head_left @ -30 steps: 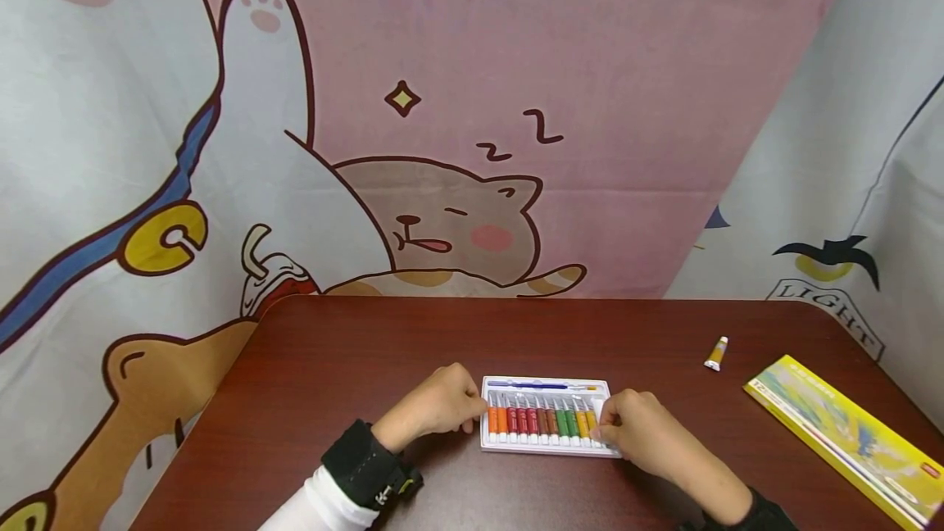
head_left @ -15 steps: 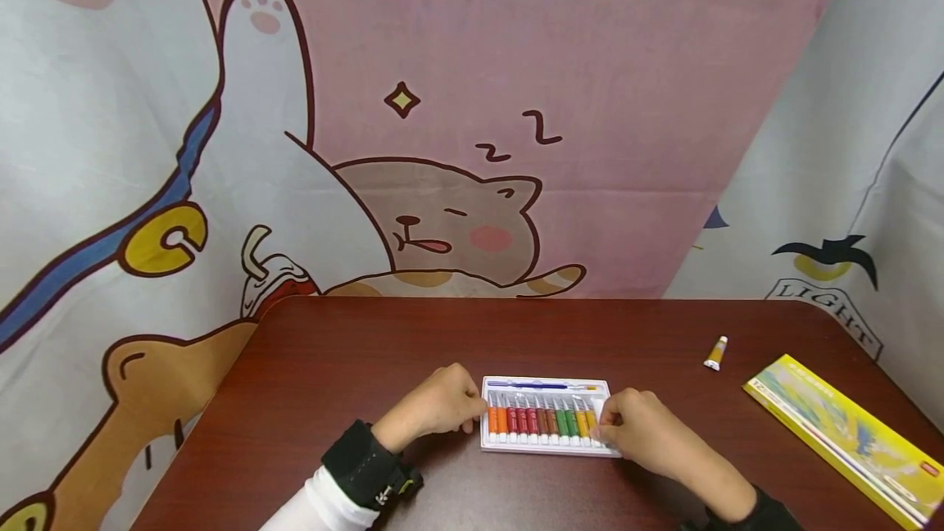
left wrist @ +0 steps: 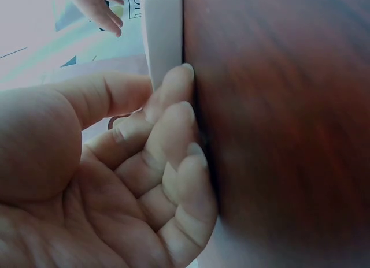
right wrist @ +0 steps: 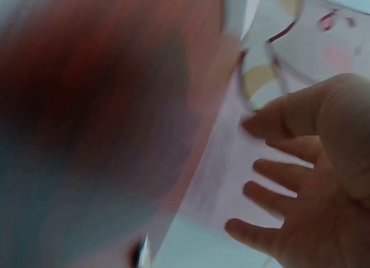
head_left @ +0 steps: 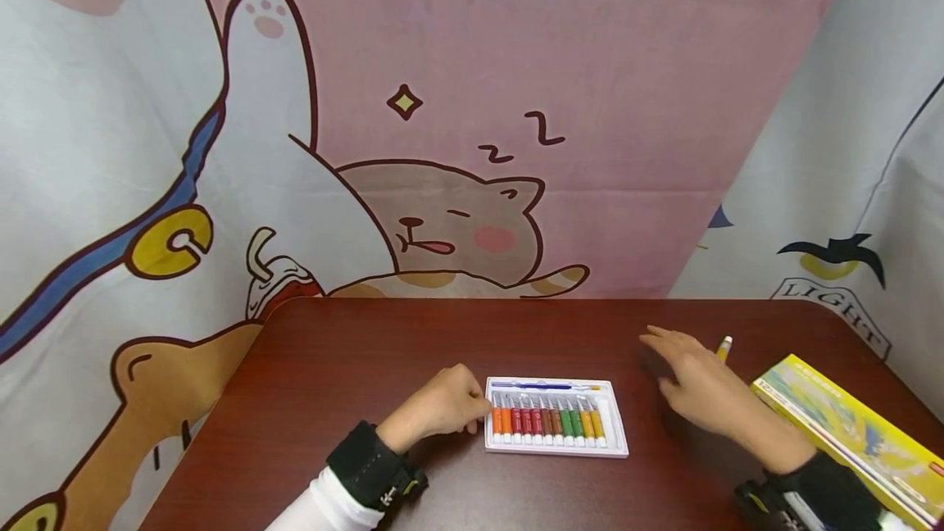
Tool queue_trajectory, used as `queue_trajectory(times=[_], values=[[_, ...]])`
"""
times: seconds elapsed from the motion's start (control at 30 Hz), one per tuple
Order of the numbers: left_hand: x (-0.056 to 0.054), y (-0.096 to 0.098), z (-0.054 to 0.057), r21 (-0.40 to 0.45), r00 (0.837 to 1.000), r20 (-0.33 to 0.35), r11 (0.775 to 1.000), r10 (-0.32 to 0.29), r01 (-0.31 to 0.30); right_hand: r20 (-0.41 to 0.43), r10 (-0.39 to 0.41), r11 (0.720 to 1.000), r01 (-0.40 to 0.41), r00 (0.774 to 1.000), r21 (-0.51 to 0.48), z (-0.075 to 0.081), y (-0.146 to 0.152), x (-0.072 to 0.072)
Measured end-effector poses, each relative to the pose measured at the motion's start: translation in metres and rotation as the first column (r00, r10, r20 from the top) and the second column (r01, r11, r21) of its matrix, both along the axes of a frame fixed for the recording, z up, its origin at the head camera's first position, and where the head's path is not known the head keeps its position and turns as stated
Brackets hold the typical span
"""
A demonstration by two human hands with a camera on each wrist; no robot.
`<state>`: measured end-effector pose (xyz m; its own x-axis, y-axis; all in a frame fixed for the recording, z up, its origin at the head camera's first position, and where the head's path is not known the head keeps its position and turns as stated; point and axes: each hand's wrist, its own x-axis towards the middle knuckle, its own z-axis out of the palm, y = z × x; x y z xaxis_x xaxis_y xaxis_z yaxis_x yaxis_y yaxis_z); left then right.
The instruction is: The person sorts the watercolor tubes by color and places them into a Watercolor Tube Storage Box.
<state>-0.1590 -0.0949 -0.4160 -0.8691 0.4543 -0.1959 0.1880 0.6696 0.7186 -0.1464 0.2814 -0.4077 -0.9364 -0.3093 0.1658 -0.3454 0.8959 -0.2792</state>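
A white paint tray (head_left: 616, 434) lies on the table, holding a row of paint tubes (head_left: 546, 420) in orange, red, brown, green and yellow. Along its far side is a blue-handled paintbrush (head_left: 531, 386). My left hand (head_left: 441, 402) pinches the tray's left edge; the left wrist view shows thumb and fingertips at the white tray wall (left wrist: 165, 34), other fingers curled by the tabletop. To the right of the tray, my right hand (head_left: 704, 383) reaches over the table with fingers spread and nothing in them. Just beyond it, a loose yellow paint tube (head_left: 725, 347) is partly hidden.
At the right side of the brown table (head_left: 413, 334) lies a flat yellow box (head_left: 859, 433), partly covered by my right forearm. A cloth with cartoon animals (head_left: 457, 220) hangs behind the table's far edge.
My right hand has let go of the tray's right edge and moved right and away from me, towards the loose tube, its fingers spreading. The left hand stays at the tray.
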Motion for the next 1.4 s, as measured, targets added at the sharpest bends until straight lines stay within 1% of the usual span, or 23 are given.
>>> queue_trajectory(times=[0.1,0.17,0.23,0.37,0.5,0.6,0.73,0.8,0.87,0.97,1.03,1.13,1.23,1.3,1.4], values=[[0.000,-0.001,-0.001,-0.003,1.000,-0.006,1.000,0.005,-0.005,-0.046,0.051,0.987,-0.044,0.998,0.152,-0.001,0.029,-0.011],[0.000,-0.001,-0.001,-0.011,1.000,-0.012,1.000,0.007,-0.007,-0.038,0.055,0.972,-0.045,0.998,0.229,-0.001,0.046,-0.018],[0.000,-0.001,-0.002,-0.015,1.000,-0.010,1.000,0.011,-0.012,-0.035,0.060,0.961,-0.048,0.998,0.273,-0.003,0.063,-0.025],[0.000,-0.001,-0.001,-0.015,1.000,-0.006,1.000,0.015,-0.016,-0.036,0.078,0.950,-0.063,0.996,0.307,-0.009,0.084,-0.035],[0.000,0.000,-0.002,-0.008,1.000,-0.010,1.000,0.009,-0.010,-0.067,0.130,0.943,-0.103,0.989,0.316,-0.015,0.097,-0.043],[0.000,0.001,-0.002,-0.003,1.000,-0.011,1.000,0.004,-0.004,-0.110,0.172,0.943,-0.131,0.979,0.307,-0.016,0.103,-0.046],[0.000,0.001,-0.002,-0.003,1.000,-0.010,1.000,0.006,-0.006,-0.131,0.183,0.947,-0.139,0.974,0.291,-0.015,0.105,-0.047],[0.000,0.001,-0.002,-0.004,1.000,-0.010,1.000,0.007,-0.007,-0.114,0.170,0.948,-0.131,0.979,0.290,-0.013,0.105,-0.047],[0.000,0.001,-0.002,-0.003,1.000,-0.011,1.000,0.008,-0.008,-0.079,0.147,0.951,-0.119,0.986,0.285,-0.011,0.105,-0.046],[-0.001,0.002,-0.002,-0.002,1.000,-0.014,1.000,0.007,-0.007,-0.003,0.099,0.958,-0.095,0.995,0.270,-0.009,0.103,-0.045],[-0.001,0.002,-0.002,-0.002,1.000,-0.018,1.000,0.006,-0.006,0.044,0.068,0.964,-0.077,0.997,0.254,-0.007,0.102,-0.045],[0.000,0.002,-0.002,-0.008,1.000,-0.017,1.000,0.011,-0.011,0.121,0.028,0.974,-0.054,0.992,0.219,-0.004,0.101,-0.045],[0.001,0.001,-0.002,-0.009,1.000,-0.007,1.000,0.015,-0.015,0.187,0.002,0.982,-0.037,0.982,0.183,-0.003,0.101,-0.046],[0.001,0.001,-0.002,-0.005,1.000,-0.001,1.000,0.017,-0.017,0.204,-0.005,0.983,-0.033,0.979,0.182,-0.003,0.100,-0.046],[0.001,0.001,-0.001,0.000,1.000,-0.007,1.000,0.010,-0.010,0.208,0.000,0.982,-0.040,0.978,0.186,-0.003,0.101,-0.045]])
